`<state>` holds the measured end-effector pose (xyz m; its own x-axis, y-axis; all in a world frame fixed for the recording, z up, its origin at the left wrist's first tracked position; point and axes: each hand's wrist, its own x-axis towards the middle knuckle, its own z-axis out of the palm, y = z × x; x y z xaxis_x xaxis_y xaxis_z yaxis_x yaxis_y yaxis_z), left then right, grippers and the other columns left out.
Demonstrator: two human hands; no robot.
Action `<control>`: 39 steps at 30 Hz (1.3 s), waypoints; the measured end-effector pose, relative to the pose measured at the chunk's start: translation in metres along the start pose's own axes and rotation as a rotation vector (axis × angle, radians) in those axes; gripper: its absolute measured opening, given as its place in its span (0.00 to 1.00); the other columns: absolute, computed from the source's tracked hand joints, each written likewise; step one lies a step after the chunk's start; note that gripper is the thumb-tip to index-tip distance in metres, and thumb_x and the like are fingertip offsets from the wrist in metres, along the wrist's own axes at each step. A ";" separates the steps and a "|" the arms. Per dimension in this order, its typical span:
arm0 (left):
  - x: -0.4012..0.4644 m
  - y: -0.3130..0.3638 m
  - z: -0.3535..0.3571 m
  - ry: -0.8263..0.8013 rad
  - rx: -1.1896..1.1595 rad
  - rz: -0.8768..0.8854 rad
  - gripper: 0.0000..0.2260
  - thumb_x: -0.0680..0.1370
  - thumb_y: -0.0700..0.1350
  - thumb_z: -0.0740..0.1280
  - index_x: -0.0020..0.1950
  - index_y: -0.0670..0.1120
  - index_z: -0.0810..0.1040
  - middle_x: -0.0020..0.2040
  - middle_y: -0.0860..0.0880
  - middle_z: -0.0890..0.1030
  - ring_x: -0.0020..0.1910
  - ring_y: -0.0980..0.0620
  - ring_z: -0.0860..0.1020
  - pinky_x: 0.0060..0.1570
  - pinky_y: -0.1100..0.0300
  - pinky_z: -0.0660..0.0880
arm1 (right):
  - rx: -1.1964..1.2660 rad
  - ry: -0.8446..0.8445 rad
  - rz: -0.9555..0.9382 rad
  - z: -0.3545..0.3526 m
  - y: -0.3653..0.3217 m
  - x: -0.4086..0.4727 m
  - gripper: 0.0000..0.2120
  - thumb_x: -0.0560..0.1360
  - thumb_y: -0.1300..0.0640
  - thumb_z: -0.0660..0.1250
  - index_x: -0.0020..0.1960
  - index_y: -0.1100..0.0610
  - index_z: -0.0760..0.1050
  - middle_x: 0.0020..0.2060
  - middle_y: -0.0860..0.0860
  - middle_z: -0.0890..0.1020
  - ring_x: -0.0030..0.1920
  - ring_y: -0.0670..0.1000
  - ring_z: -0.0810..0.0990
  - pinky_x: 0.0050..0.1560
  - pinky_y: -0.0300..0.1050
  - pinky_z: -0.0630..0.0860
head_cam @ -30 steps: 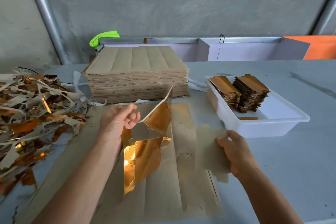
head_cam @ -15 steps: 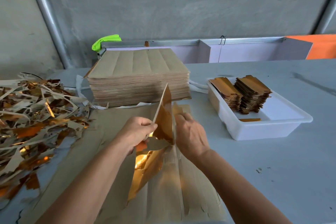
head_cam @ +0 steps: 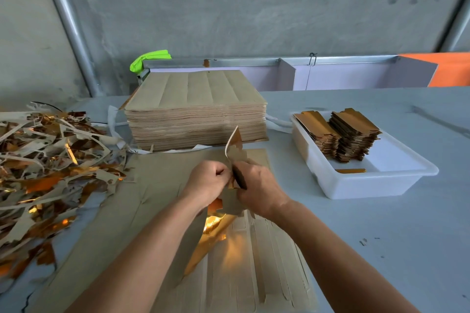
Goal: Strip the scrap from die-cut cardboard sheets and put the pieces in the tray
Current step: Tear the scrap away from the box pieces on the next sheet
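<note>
A partly torn die-cut sheet, brown on one side and gold foil on the other, stands on edge between my hands at the table's middle. My left hand grips it from the left, fingers curled. My right hand pinches it from the right, close against the left. Its lower gold part hangs down toward me. Flat sheets lie beneath. The white tray at the right holds two stacks of gold pieces and one loose piece.
A tall stack of uncut brown sheets stands behind my hands. A big heap of scrap strips covers the table's left side. Grey concrete wall, a metal pole and a green object lie at the back.
My right hand has let go of the loose brown piece it held at the right and moved left to the sheet. Both hands now meet on the sheet, which stands more upright.
</note>
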<state>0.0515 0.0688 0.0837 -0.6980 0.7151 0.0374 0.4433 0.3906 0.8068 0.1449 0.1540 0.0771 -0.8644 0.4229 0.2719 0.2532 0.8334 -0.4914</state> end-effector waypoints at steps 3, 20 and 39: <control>0.002 -0.001 -0.003 -0.004 -0.012 -0.010 0.11 0.79 0.43 0.64 0.38 0.44 0.81 0.32 0.51 0.78 0.32 0.54 0.73 0.33 0.61 0.70 | 0.005 0.052 -0.007 0.001 0.007 -0.004 0.10 0.75 0.67 0.60 0.54 0.64 0.75 0.50 0.58 0.78 0.46 0.57 0.78 0.48 0.52 0.77; 0.011 0.002 0.008 0.105 -0.082 -0.111 0.24 0.73 0.64 0.66 0.37 0.42 0.75 0.44 0.43 0.83 0.39 0.51 0.78 0.41 0.54 0.76 | 0.290 0.131 0.262 0.003 0.022 -0.007 0.12 0.75 0.64 0.64 0.33 0.57 0.72 0.30 0.50 0.74 0.32 0.48 0.73 0.30 0.31 0.68; 0.007 -0.017 0.045 0.052 0.115 0.029 0.13 0.78 0.51 0.65 0.46 0.41 0.80 0.41 0.48 0.80 0.42 0.49 0.78 0.41 0.60 0.71 | 1.506 0.243 0.788 0.000 0.068 -0.026 0.03 0.73 0.67 0.66 0.45 0.65 0.78 0.37 0.58 0.82 0.36 0.55 0.81 0.38 0.48 0.80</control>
<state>0.0643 0.0931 0.0435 -0.7109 0.6972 0.0926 0.5230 0.4360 0.7324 0.1842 0.1995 0.0363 -0.6245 0.6938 -0.3588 -0.1704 -0.5693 -0.8043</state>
